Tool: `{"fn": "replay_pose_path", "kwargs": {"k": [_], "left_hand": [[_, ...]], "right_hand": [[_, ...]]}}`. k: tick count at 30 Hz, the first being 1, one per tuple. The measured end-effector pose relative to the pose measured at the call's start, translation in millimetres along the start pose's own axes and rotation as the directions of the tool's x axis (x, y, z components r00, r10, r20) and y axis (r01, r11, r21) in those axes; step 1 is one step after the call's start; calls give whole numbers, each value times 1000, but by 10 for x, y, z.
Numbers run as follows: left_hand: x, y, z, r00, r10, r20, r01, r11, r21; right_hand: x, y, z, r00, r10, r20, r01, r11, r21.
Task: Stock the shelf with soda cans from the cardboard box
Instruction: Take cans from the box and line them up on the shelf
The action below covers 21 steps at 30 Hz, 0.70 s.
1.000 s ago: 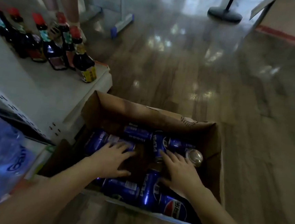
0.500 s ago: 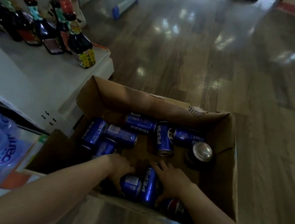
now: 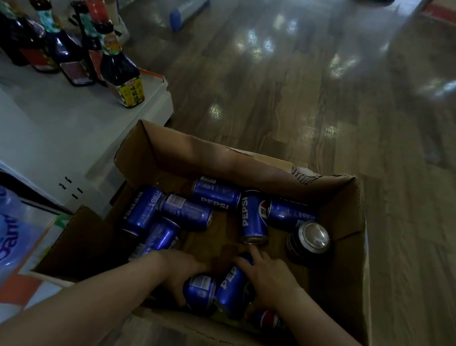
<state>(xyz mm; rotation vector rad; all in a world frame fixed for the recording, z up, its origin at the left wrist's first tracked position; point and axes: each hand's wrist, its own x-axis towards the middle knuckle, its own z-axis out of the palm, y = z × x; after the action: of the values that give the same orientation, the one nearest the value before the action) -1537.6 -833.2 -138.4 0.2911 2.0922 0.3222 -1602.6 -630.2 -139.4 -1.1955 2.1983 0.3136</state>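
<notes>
Picking is under way: the left hand (image 3: 182, 276) curls round a lying can (image 3: 200, 290), and the right hand (image 3: 267, 281) wraps the neighbouring can (image 3: 232, 286) (both at the near end of the cardboard box (image 3: 222, 166)). Farther in, other cans (image 3: 216, 198) lie scattered. Next, I judge, both need lifting clear and carrying left to the white shelf (image 3: 46, 129), where sauce bottles (image 3: 120, 67) stand.

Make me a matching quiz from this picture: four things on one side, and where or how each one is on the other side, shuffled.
1 left hand
2 silver-topped can
3 bottles
4 box

a on the white shelf
b upright in the box
c on the wood floor
d gripping a lying blue can

Pairs: 1-d, 2-b, 3-a, 4-c
</notes>
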Motion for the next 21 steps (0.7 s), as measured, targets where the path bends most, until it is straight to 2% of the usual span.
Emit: {"fn": "replay_pose_path", "kwargs": {"k": [6,9,12,16,21], "left_hand": [[-29,-45,-24,997,-41,-58,38,998,-52],[-66,-32,-51,996,-48,-71,45,998,-47],[-107,-14,-111,997,-48,-60,46,998,-30],[-167,-19,-180,995,-51,-86,51,999,3],[-293,-65,-173,980,-62,-189,75,995,63]], "right_hand": [[66,44,0,999,54,-9,-52,994,96],[137,12,-19,997,18,-70,-18,1000,1],[172,36,-52,988,-104,-113,86,984,-155],[223,-6,-78,979,-189,-78,174,970,-168],[275,-36,-120,988,-146,-49,139,983,-118]]}}
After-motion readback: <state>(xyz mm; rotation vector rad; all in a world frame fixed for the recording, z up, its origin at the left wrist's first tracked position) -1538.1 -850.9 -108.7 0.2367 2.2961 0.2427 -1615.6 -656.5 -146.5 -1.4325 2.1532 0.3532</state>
